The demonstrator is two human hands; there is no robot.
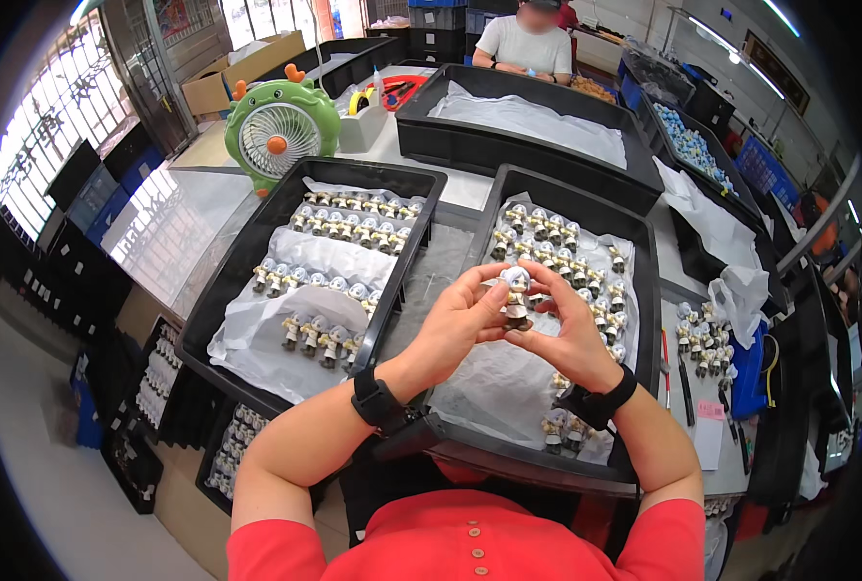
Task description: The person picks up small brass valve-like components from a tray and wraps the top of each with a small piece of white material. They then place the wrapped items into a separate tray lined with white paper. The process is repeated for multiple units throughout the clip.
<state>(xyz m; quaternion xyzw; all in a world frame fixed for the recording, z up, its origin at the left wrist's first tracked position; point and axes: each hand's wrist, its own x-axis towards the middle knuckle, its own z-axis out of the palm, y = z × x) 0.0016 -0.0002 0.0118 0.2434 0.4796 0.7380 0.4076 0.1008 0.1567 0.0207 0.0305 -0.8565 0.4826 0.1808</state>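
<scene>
Between my two hands I hold up a small figurine (pixel 515 292) with pale silver hair, light clothing and a dark base. My left hand (pixel 462 315) grips it from the left, thumb and fingers closed on its side. From the right, my right hand (pixel 569 331) supports its lower part with the thumb near the base. Beneath my hands is a black tray (pixel 647 290) lined with white sheet, with rows of similar figurines (pixel 547 228). Part of that tray is hidden by my hands. A second black tray (pixel 191 334) on the left holds more rows, separated by white sheets.
A green fan (pixel 291 131) stands behind the left tray. Another lined black tray (pixel 538 126) lies at the back, before a seated person (pixel 525 44). Loose figurines (pixel 704 339) and tools, including a dark pen-like one (pixel 686 392), lie at right. More filled trays (pixel 160 373) are low at left.
</scene>
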